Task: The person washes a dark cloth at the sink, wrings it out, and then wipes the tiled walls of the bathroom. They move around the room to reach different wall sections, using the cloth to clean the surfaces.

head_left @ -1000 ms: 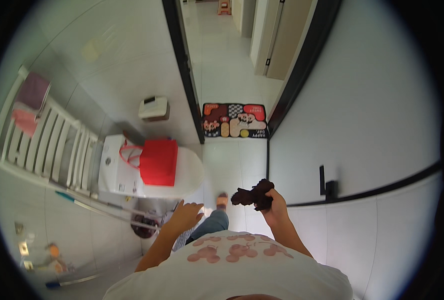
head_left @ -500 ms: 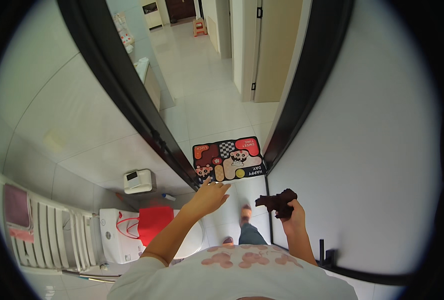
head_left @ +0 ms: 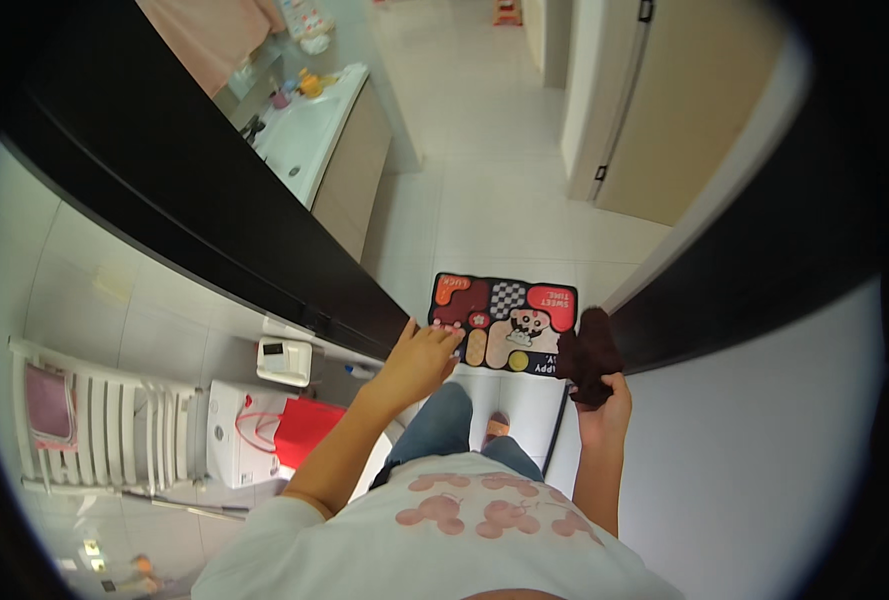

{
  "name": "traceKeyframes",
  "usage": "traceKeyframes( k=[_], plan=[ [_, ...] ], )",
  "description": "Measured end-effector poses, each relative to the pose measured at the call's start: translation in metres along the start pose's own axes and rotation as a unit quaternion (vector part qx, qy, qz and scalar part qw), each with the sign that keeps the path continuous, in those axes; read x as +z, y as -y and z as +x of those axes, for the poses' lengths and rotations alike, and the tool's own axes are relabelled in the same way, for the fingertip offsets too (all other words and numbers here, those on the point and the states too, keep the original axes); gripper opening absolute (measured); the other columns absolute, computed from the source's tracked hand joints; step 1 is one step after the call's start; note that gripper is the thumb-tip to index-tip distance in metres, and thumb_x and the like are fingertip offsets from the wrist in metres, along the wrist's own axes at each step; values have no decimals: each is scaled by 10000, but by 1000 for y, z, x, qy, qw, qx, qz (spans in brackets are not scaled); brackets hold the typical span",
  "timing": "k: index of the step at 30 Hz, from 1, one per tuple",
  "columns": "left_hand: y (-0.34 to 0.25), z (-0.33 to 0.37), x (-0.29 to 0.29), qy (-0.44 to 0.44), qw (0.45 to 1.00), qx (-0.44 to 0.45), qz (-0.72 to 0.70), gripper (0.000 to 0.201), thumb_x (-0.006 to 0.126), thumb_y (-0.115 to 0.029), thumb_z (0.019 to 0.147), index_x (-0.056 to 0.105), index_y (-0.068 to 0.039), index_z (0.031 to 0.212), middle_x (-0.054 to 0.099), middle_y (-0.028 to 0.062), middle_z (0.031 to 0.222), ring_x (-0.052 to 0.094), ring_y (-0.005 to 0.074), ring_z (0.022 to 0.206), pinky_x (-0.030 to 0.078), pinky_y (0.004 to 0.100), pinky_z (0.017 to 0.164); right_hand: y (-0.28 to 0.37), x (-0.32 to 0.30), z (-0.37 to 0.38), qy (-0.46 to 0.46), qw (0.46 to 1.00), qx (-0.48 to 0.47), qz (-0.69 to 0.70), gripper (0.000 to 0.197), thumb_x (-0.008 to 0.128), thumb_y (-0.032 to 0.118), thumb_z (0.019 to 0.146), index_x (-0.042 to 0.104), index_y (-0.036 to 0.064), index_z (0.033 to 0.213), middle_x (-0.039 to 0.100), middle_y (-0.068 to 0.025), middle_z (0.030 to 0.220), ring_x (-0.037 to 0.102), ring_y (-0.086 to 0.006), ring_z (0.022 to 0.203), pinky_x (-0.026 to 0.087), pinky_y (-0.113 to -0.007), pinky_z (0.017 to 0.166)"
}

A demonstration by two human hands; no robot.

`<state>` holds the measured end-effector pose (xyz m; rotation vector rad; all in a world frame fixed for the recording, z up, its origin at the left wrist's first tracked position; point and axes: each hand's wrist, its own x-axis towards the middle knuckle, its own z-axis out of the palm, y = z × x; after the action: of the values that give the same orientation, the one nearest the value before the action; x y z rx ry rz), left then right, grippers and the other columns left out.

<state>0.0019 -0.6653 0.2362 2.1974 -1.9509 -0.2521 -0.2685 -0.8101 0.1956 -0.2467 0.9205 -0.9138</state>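
Note:
My right hand grips a crumpled dark brown cloth, which covers the right end of the mat from my view. My left hand holds nothing. Its fingers reach forward, close to the black door frame and over the left edge of the patterned floor mat. Whether the fingertips touch the frame, I cannot tell. The mat lies on the floor across the doorway, with colourful cartoon patches on it.
Left of me are a white towel rack, a white toilet with a red bag, and a wall-mounted paper holder. A washbasin counter stands beyond the frame. At right are a pale panel and a wooden door.
I have stepped forward into the doorway, and more of the washbasin shows. The cloth in my right hand has moved up in front of the mat. My left hand remains stretched forward.

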Motion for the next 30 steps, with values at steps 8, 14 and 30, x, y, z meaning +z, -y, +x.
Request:
traceKeyframes(
  k=[8, 14, 30],
  plan=[
    [89, 119, -11, 10, 997, -23, -72, 357, 645, -194, 914, 621, -49, 1239, 662, 140, 1143, 616, 338, 1102, 395, 568, 1062, 28, 46, 96, 29, 999, -4, -16, 393, 481, 158, 831, 600, 56, 1192, 674, -109, 1147, 651, -279, 974, 502, -397, 697],
    [200, 252, -16, -128, 984, -71, -100, 289, 660, -189, 896, 676, -35, 1140, 694, 155, 1081, 646, 350, 1011, 514, 456, 879, 36, 135, 188, -16, 998, -6, -67, 346, 506, 131, 843, 599, 39, 1164, 662, -102, 1076, 650, -262, 936, 517, -398, 698],
    [416, 407, -48, -422, 454, -400, -675, 136, 589, -147, 948, 672, -49, 992, 627, 29, 799, 623, 128, 714, 546, 302, 626, 54, 369, 380, 102, 979, 30, -175, 344, 510, 146, 868, 573, 28, 1185, 655, -105, 1088, 648, -247, 935, 517, -367, 700]
  ],
)
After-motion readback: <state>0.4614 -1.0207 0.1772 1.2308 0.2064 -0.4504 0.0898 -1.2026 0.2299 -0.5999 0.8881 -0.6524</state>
